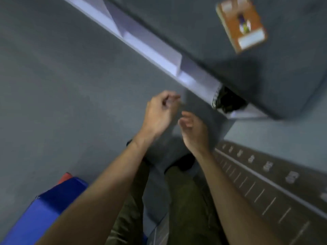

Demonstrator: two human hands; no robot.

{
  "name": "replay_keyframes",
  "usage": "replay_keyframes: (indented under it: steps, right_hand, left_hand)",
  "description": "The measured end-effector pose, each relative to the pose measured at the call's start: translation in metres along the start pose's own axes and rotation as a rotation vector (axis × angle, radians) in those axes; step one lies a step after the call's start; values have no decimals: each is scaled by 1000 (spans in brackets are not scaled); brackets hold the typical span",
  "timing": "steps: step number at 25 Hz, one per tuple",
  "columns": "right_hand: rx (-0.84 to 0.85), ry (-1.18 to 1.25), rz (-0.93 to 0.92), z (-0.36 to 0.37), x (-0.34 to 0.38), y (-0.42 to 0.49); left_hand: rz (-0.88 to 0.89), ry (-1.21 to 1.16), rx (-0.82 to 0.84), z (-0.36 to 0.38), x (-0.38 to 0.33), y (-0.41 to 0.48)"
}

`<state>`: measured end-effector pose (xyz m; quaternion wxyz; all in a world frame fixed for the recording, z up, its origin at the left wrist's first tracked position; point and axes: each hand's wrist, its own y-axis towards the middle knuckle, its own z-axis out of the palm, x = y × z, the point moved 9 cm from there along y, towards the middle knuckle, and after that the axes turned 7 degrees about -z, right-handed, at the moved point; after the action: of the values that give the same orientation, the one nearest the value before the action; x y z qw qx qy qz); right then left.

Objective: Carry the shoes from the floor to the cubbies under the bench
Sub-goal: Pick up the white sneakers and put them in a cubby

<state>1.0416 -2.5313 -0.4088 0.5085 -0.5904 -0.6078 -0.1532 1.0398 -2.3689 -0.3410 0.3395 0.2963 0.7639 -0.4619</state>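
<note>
The picture is tilted and blurred. A grey-topped bench (230,55) runs from top left to right, with white cubbies (159,50) under it. A dark shoe (228,101) sits in the rightmost cubby, only partly visible. My left hand (159,115) hovers over the grey floor in front of the cubbies, fingers loosely curled, holding nothing. My right hand (194,131) is just beside it, fingers apart and empty, a short way from the shoe. No other shoe shows on the floor.
An orange book (242,23) lies on the bench top. A blue box (40,209) stands on the floor at lower left. A dark mat with white ruler marks (269,184) lies at lower right. My legs in olive trousers (177,200) are below.
</note>
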Motion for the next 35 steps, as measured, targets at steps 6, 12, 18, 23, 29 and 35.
replay_keyframes:
  steps: [6,12,18,23,29,35]
  right_hand:
    - [112,-27,-308,60,275,-22]
    - [346,58,-517,226,451,-86]
    - [594,-40,-446,386,497,-115]
    - [777,-77,-419,525,540,-104]
    - [1005,-64,-540,694,678,-88]
    - [1263,-12,-765,827,845,-119]
  left_hand:
    - [-160,-210,-292,-213,10,-101]
    - [-154,-538,-547,-415,29,-142]
    - [-48,-598,-752,-611,36,-178]
    - [-3,-563,-922,-756,64,-181]
    - [-300,-584,-1020,-870,148,-144]
    - [-433,-774,-1165,-959,207,-140]
